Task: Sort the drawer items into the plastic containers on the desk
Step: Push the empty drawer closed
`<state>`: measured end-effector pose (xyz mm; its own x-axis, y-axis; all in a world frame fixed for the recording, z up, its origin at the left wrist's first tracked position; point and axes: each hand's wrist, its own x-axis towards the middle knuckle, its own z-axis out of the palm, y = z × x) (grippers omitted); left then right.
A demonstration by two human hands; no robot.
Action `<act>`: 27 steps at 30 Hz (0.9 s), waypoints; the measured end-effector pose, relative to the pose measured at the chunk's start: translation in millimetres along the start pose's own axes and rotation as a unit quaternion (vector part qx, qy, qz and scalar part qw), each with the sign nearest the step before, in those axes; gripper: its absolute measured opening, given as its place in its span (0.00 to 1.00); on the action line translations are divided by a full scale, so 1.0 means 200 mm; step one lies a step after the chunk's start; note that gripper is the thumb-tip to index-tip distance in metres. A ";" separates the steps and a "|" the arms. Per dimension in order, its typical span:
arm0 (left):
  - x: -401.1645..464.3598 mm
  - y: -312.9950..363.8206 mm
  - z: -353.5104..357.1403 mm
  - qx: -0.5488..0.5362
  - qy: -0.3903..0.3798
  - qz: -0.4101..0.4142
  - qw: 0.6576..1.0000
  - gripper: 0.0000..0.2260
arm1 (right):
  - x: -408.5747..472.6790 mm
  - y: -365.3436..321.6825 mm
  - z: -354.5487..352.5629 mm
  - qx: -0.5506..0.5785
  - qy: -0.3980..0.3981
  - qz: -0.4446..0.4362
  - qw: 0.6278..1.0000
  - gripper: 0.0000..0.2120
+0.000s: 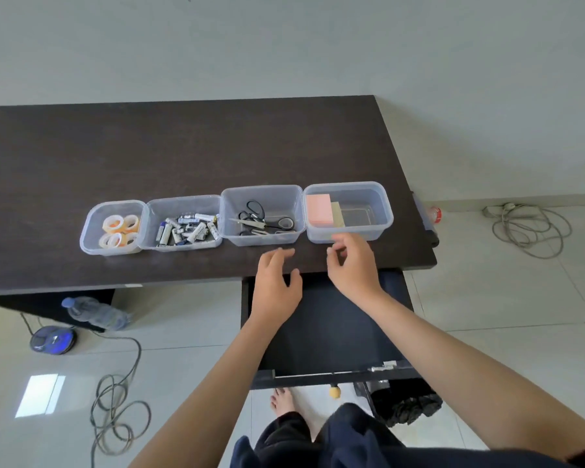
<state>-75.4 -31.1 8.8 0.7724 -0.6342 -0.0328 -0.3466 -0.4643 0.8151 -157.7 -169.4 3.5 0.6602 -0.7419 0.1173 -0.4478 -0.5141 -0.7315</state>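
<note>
Several clear plastic containers stand in a row on the dark desk [183, 146]. From left they hold tape rolls [119, 230], batteries [186, 229], scissors [264, 217] and pink and yellow sticky notes [321, 210]. The sticky-note container [379, 224] is at the right end. Below the desk edge the dark drawer [328, 332] is pulled out; its visible floor shows no items. My left hand [276, 285] hovers over the desk's front edge with relaxed fingers, holding nothing. My right hand [353, 265] is just in front of the sticky-note container, fingers loosely curled and holding nothing.
A water bottle [93, 312] and a blue round device [53, 339] sit on the floor under the desk at left, with a coiled cable [119, 410]. A power strip with cable [527, 228] lies at right. My feet and knees are below the drawer front.
</note>
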 end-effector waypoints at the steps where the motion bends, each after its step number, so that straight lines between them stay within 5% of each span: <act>1: -0.07 -0.03 0.01 0.000 -0.004 -0.013 1.000 0.16 | -0.06 0.02 0.01 0.004 -0.011 -0.014 1.000 0.10; 10: -0.64 -0.26 0.20 0.080 -0.060 -0.132 0.986 0.16 | -0.77 0.28 0.02 0.031 -0.078 -0.012 0.996 0.05; 14: -0.82 -0.32 0.23 0.104 -0.026 -0.173 0.979 0.17 | -1.08 0.36 0.05 0.024 -0.086 0.014 0.996 0.13; 17: -0.92 -0.35 0.22 0.124 0.014 -0.198 0.972 0.17 | -1.20 0.39 0.11 0.031 -0.120 0.112 0.986 0.12; 21: -0.98 -0.39 0.18 0.117 0.062 -0.246 0.960 0.18 | -1.17 0.37 0.18 0.118 -0.129 0.343 0.923 0.20; 27: -0.94 -0.44 0.12 0.047 0.069 -0.290 0.953 0.20 | -1.16 0.41 0.28 0.233 -0.086 0.439 0.864 0.24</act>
<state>-203.2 113.7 -71.3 0.9090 -0.1691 -0.3809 0.1196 -0.7697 0.6271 -314.1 -14.3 -120.6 0.2880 -0.6624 -0.6916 -0.5565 0.4720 -0.6838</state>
